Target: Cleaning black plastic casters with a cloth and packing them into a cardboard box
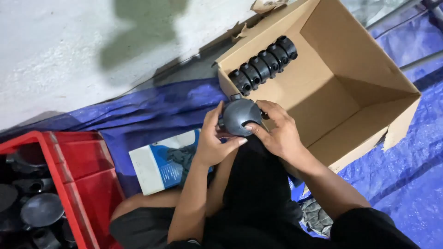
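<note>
Two hands, the left hand (213, 140) and the right hand (276, 131), close their fingers around one round black fitting (240, 116). Just beyond the fingertips, one cardboard box (341, 97) contains one row of six black fittings (263, 66). Far to the left of the fingers there is one red crate (76, 173) with several more black parts, too dark to count. Below the left fingers lies one white and blue carton (159, 167).

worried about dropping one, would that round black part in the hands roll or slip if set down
The black part looks domed and smooth, so it could probably roll on its rounded side. Both the left hand and right hand grip it, hinting it may be slippery. It seems rigid moulded plastic, likely light.
</note>
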